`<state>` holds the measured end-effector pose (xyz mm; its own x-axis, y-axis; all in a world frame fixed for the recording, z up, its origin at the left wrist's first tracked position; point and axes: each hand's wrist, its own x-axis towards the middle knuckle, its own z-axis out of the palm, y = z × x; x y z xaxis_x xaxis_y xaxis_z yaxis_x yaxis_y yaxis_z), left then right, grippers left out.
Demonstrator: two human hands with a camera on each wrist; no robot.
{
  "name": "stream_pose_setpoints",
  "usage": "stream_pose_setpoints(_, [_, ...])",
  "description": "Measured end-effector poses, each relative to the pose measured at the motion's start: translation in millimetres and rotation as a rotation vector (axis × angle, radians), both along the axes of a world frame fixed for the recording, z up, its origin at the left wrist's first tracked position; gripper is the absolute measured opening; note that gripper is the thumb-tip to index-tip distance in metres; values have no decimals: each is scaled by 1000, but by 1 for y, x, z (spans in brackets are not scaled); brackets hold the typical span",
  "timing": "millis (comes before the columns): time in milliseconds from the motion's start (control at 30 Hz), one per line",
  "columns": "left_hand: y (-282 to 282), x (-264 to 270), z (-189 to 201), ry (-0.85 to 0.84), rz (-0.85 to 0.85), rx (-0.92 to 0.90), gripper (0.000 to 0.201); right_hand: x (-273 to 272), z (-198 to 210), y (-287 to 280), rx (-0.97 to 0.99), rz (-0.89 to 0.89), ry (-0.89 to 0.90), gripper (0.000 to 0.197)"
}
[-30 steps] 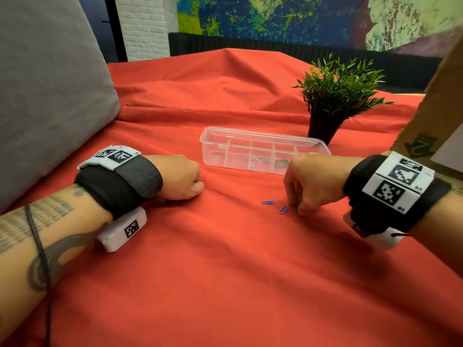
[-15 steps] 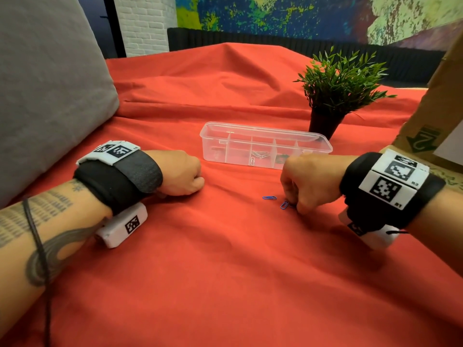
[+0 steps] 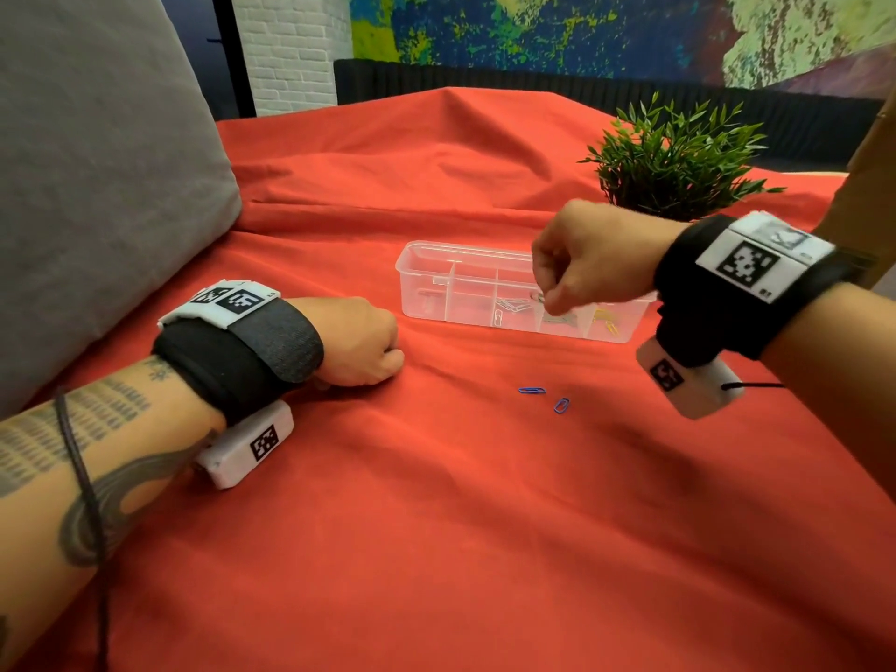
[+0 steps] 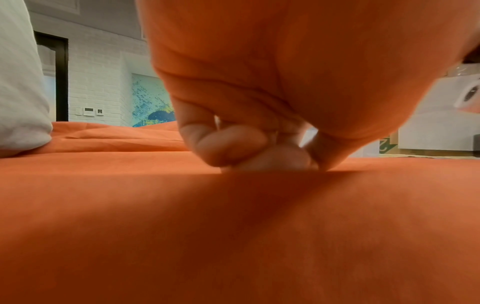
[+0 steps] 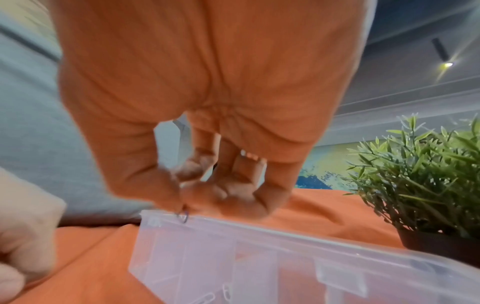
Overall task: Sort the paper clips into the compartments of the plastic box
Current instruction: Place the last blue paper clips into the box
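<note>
Paper clips: two blue on cloth; right hand pinches one; left hand fisted, empty.

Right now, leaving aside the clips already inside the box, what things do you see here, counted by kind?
loose blue paper clips on the red cloth: 2
pinched paper clip in the right hand, over the box: 1
plastic box: 1
potted plant: 1
grey cushion: 1
Total: 6
</note>
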<state>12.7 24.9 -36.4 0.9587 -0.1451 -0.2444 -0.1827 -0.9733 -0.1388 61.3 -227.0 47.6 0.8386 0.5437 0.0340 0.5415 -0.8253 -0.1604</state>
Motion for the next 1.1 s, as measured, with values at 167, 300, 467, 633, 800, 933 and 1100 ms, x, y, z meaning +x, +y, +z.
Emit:
stream_pose_setpoints(167, [0,0,-1,-6,-4,5,46,27,-2,25,171,-59,-116,6])
stream_pose_setpoints(300, [2,1,-2,-10,-15,5,48,43,-8,35,285,-102,-180,8])
stream_pose_setpoints(467, [3,1,-3,-14,-35,2,48,48,-10,15,405,-112,-264,9])
stream_pose_setpoints(633, [2,1,-3,-29,-43,15,47,28,-10,-18,319,-25,-165,13])
stream_pose_setpoints(800, [1,0,-2,-22,-36,16,48,-1,-24,-30,8,141,77,13])
stream_pose_setpoints(933, [0,-1,-2,-40,-46,15,45,-21,-37,-31,-131,190,148,16])
stream_pose_setpoints(1100, [0,-2,-3,-40,-41,13,45,-31,-49,-26,-140,224,213,38])
